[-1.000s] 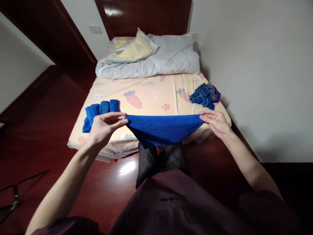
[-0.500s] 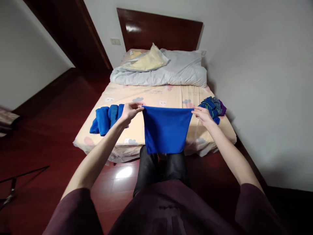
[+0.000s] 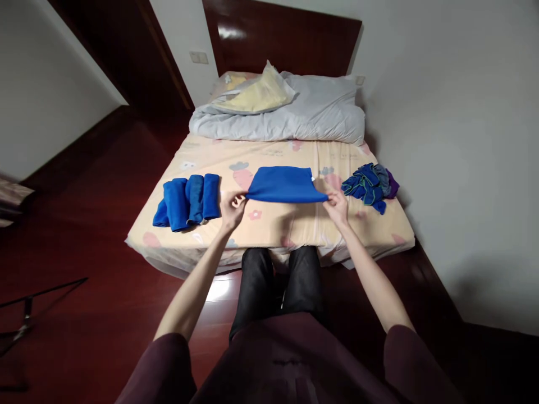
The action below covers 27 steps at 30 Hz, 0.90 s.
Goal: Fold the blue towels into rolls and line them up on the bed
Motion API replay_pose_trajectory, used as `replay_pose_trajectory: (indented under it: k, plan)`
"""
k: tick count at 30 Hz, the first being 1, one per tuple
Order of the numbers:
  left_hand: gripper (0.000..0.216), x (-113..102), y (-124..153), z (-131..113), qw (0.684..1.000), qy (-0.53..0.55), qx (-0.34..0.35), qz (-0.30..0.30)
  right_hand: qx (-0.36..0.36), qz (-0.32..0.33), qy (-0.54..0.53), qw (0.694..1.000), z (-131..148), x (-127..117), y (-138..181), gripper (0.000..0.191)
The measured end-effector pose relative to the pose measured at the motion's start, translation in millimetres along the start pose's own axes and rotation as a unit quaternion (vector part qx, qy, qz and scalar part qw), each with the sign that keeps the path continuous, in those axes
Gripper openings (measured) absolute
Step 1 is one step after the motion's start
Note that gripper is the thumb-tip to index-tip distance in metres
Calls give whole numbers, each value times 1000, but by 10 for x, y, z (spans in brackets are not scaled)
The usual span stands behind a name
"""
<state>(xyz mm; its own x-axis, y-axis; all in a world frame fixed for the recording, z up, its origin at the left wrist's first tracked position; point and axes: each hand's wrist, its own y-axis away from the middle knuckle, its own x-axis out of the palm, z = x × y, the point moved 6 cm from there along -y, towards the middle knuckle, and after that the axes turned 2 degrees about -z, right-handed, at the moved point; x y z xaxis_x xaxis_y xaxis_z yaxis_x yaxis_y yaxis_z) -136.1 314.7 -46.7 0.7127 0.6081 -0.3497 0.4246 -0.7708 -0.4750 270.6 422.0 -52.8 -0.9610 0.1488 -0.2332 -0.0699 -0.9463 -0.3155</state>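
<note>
Stretched between my hands is a blue towel [image 3: 286, 185], its near edge raised above the bed and its far part sloping down onto the sheet. My left hand [image 3: 232, 210] pinches the near left corner. At the near right corner, my right hand [image 3: 337, 207] grips the towel between thumb and fingers. A small white tag shows at the towel's far right corner. Several rolled blue towels [image 3: 196, 196] lie side by side just left of my left hand. A crumpled pile of blue, grey and purple cloths [image 3: 370, 184] sits to the right of my right hand.
The bed [image 3: 269, 233] has a cream patterned sheet. A pale quilt [image 3: 324, 106] and a yellow pillow [image 3: 261, 95] lie towards the headboard [image 3: 290, 39]. A wall [image 3: 455, 168] stands close on the right. On the left floor is a black stand [image 3: 27, 314].
The towel, hanging upright before, has swung forward so its far part lies towards the headboard. Both hands have come down slightly, still holding its corners.
</note>
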Motion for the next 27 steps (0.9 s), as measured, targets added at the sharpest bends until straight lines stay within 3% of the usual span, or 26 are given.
replay_pose_trajectory:
  k: [3, 5, 8, 17, 27]
  plan:
    - [27, 251, 698, 629, 986, -61, -139, 69, 116, 47, 58, 990, -708, 163, 588, 22]
    - [30, 427, 1150, 999, 951, -80, -254, 155, 197, 89, 85, 973, -1113, 242, 968, 18]
    - [35, 539, 1537, 1289, 925, -81, -317, 193, 242, 97, 92, 961, -1467, 265, 1310, 19]
    - [21, 614, 1574, 1578, 912, -41, -364, 184, 293, 44, 83, 952, -1826, 188, 1373, 43]
    - [30, 426, 1808, 1622, 903, -14, -368, 220, 352, 73, 68, 931, -1733, 32, 1598, 38]
